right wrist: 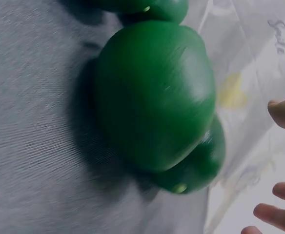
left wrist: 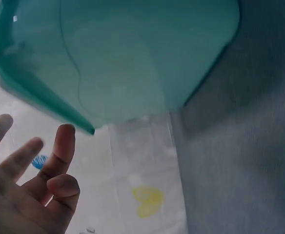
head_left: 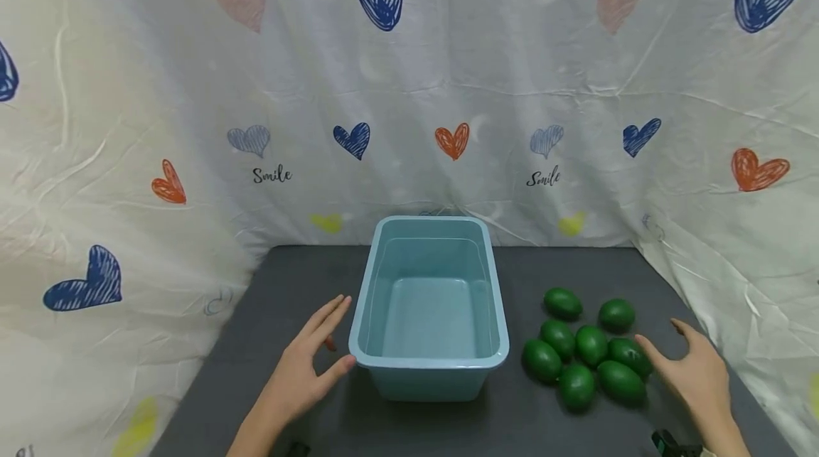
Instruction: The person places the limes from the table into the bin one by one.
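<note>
Bin [head_left: 430,364] flanked; limes [head_left: 585,347] right.

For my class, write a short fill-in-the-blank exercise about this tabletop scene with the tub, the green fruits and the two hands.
1. The light blue tub holds ____ fruits.
2. The number of green fruits lying on the dark table is ____.
3. The fruits lie beside the person's ____ hand.
4. The left hand has its thumb by the tub's ____ corner.

Missing words: no; eight; right; near left
</note>
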`<state>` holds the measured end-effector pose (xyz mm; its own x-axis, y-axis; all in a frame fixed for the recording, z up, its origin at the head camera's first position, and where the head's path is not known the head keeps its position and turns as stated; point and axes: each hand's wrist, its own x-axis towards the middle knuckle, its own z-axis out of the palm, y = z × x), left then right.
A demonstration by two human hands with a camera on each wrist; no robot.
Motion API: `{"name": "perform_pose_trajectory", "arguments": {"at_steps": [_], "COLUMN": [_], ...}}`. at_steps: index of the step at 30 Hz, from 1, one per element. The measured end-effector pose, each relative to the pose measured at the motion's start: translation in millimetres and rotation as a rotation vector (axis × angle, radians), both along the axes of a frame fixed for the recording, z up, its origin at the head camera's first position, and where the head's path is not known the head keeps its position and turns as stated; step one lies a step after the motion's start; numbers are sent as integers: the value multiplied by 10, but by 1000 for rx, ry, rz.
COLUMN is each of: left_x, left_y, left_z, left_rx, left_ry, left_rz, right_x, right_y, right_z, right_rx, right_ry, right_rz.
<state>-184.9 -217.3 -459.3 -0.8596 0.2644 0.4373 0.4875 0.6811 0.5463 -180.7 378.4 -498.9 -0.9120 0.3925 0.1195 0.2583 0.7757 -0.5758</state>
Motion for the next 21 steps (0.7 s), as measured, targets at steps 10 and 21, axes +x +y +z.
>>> {"name": "perform_pose_trajectory", "arguments": {"at_steps": [10,21], "left_x": [80,50], "left_y": [239,359], "left_z": [-238,-382], "left_rx": [148,320], "left_ry": [10,47], "left_rz": [56,42], "right_x": [99,133], "right_y": [34,-72], "right_z": [-254,-413], "right_rx": [-76,-126], "right_ry": [-164,-140], "right_rz": [-75,-78]}}
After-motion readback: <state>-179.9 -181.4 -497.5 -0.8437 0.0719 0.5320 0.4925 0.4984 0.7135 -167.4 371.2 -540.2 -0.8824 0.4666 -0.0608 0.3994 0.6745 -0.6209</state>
